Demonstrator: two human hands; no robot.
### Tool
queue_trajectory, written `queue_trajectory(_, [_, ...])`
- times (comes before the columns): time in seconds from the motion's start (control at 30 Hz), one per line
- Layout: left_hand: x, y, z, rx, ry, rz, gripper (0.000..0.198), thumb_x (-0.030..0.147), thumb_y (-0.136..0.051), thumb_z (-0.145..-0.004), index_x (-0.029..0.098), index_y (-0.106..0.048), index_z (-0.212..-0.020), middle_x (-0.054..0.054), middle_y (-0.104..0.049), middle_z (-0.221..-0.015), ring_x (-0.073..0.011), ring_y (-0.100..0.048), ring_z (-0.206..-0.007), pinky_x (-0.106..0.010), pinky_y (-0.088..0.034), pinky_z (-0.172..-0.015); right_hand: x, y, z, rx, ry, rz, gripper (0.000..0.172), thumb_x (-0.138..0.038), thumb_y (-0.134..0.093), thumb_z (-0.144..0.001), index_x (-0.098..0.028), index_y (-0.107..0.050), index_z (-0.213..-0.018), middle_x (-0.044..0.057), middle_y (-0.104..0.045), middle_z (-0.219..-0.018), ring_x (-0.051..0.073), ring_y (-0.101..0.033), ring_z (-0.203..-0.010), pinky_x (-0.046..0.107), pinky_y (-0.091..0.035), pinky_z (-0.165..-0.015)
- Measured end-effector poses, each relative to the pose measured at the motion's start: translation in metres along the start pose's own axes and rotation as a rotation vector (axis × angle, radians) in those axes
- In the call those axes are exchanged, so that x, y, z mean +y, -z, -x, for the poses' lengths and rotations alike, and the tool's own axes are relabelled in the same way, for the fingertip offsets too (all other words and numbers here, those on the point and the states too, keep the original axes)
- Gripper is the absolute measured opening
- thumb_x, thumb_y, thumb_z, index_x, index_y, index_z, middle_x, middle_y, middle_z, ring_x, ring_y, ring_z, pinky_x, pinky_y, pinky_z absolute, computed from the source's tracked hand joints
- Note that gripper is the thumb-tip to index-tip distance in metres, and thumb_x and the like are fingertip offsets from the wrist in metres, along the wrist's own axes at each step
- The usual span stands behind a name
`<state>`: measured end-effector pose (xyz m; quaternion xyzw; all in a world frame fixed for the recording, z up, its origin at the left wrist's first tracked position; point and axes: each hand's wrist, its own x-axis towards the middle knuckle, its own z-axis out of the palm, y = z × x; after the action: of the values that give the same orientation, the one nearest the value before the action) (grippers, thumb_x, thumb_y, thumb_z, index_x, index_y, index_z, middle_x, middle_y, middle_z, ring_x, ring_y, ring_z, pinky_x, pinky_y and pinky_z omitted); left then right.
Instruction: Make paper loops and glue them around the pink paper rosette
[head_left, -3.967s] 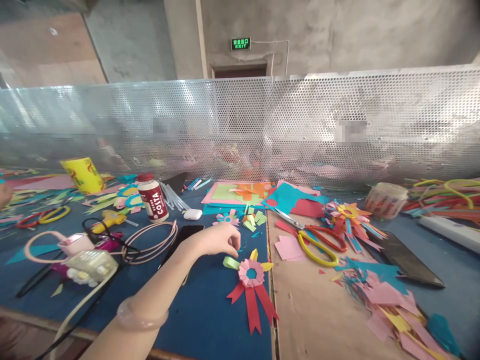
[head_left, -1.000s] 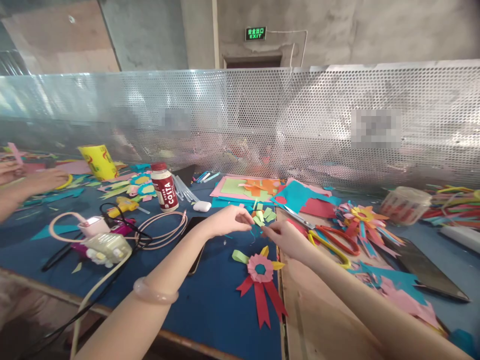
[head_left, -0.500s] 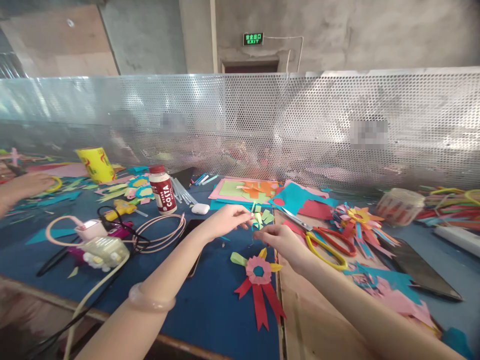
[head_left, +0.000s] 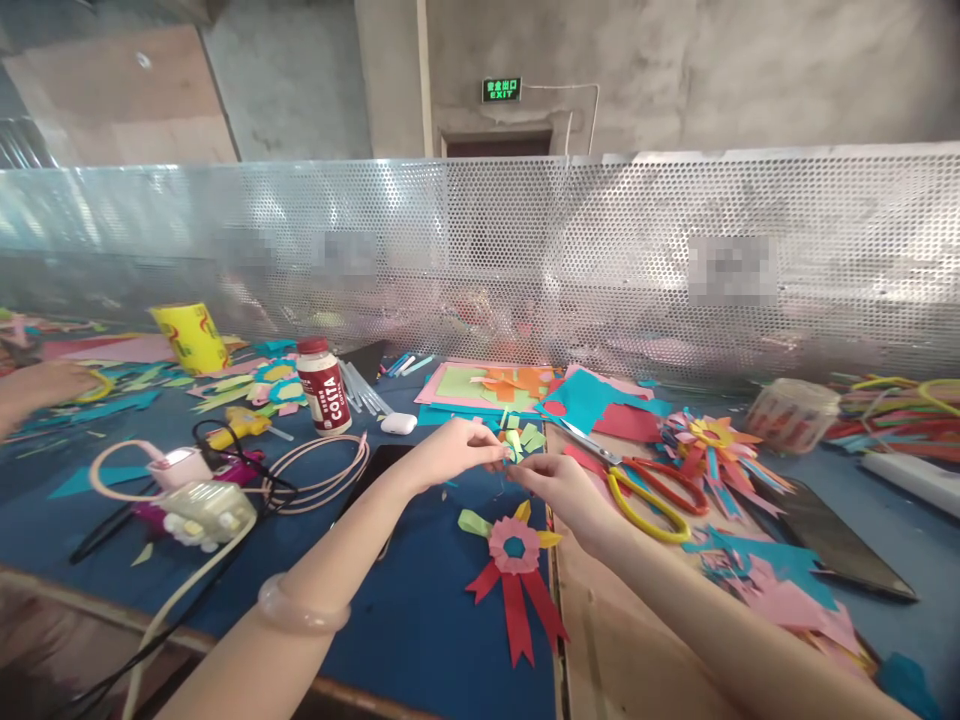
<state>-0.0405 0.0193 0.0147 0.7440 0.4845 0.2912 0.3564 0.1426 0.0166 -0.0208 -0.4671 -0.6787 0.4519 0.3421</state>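
My left hand [head_left: 466,448] and my right hand [head_left: 556,486] meet fingertip to fingertip over the table, both closed in a pinch. What they pinch is too small to make out; a bit of blue shows at the fingertips. Just behind them lie light green paper scraps [head_left: 531,438]. Below the hands a paper rosette [head_left: 523,540] lies flat, with a pink ring, a blue centre, red ribbon tails and green and yellow points. Scissors with yellow and red handles [head_left: 646,512] rest to the right of my right hand.
A Costa bottle [head_left: 324,388], an earbud case [head_left: 398,424], a glue gun [head_left: 238,427] and a charger with cables [head_left: 184,468] are at the left. Coloured paper sheets [head_left: 600,395] lie behind, before a perforated metal screen [head_left: 495,250]. A co-worker's hand [head_left: 56,385] is far left.
My fingertips have come closer together, the right hand shifting slightly left. The view has tilted up slightly. On the far left, the co-worker's hand has moved a little left.
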Motion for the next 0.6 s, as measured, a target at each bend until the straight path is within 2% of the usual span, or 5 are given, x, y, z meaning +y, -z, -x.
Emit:
queue_trajectory(0.17, [0.0030,0.0000,0.0019,-0.016,0.033,0.013,0.032,0.045,-0.055,-0.077,0.015,-0.067,-0.075,-0.005,-0.070,-0.078,-0.0184,-0.061,-0.074,-0.026,-0.041,-0.065,0.0012,-0.0013,0.0004,-0.013,0.005,-0.005,0.032,-0.045,-0.056,-0.071,-0.015,-0.067,-0.073,0.002,-0.056,-0.067,0.013,-0.047,-0.061,0.021,-0.033,-0.048])
queue_trajectory(0.37, [0.0091,-0.0012,0.0052,-0.103,0.091,0.040,0.040,0.050,-0.048,-0.080,0.015,-0.069,-0.076,-0.007,-0.071,-0.082,-0.0171,-0.063,-0.072,-0.025,-0.041,-0.060,0.0001,-0.0019,0.0004,0.006,0.028,-0.011,0.032,-0.045,-0.055,-0.071,-0.014,-0.065,-0.069,0.000,-0.053,-0.062,0.012,-0.045,-0.060,0.021,-0.033,-0.050])
queue_trajectory(0.6, [0.0060,-0.0009,0.0038,-0.136,0.044,0.046,0.036,0.047,-0.055,-0.077,0.015,-0.070,-0.074,-0.005,-0.070,-0.078,-0.0175,-0.063,-0.073,-0.026,-0.045,-0.067,-0.0006,-0.0022,0.0012,0.021,0.020,-0.016,0.032,-0.045,-0.054,-0.070,-0.015,-0.065,-0.066,-0.001,-0.051,-0.059,0.011,-0.042,-0.056,0.021,-0.030,-0.048])
